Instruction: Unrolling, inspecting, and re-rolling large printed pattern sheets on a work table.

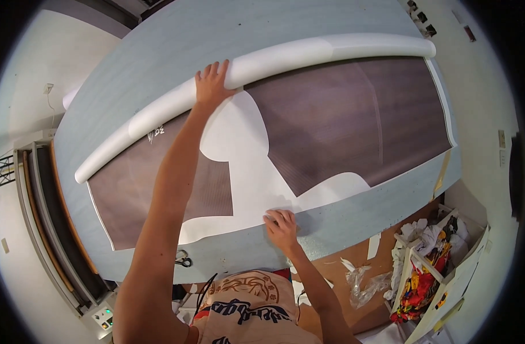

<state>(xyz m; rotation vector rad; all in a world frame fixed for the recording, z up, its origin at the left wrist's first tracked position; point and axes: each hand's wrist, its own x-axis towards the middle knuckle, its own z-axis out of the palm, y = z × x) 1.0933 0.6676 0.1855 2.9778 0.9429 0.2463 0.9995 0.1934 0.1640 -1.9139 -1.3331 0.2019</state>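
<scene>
A long white roll (291, 57) lies across the blue-grey table, and a white sheet (239, 135) spreads from it toward me. Two dark brown pieces of sheet material lie on the white sheet, a left piece (130, 198) with white handwritten marks and a larger right piece (331, 120) with a pale line. They have curved edges, and white shows between them. My left hand (212, 85) rests on the roll with its fingers spread. At the white sheet's near edge, my right hand (281, 228) has its fingers bent and closed on the edge; the fingertips are partly hidden.
Black-handled scissors (183, 259) lie on the table (331, 223) near its front edge, left of my right hand. A bin (426, 261) of white and colourful fabric scraps stands at the lower right. Clear plastic (365, 286) lies on the floor. A long machine with rollers (50, 218) is at left.
</scene>
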